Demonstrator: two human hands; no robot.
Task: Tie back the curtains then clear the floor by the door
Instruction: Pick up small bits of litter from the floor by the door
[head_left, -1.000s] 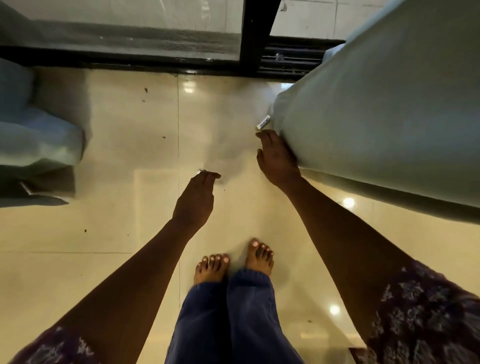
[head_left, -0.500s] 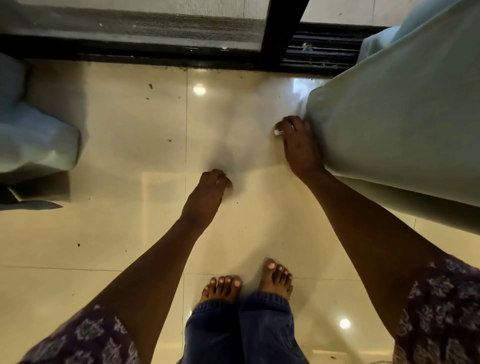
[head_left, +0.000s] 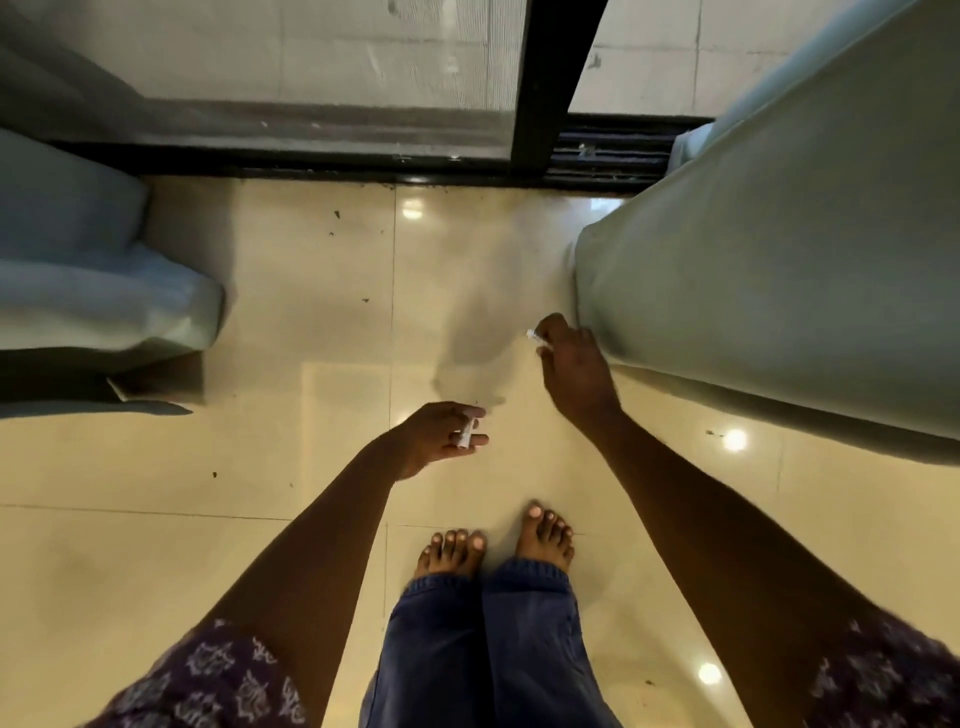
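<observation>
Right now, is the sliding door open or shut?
Partly open. The door frame stops short of the right curtain, and the bare track shows between them.

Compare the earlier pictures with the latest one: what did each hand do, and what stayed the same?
The right hand reached to the small white scrap lying beside the curtain, closed its grip on it and lifted it. The left hand turned palm up, showing a white scrap between its fingers. Both curtains, the door frame and the dark specks on the floor stayed put.
</observation>
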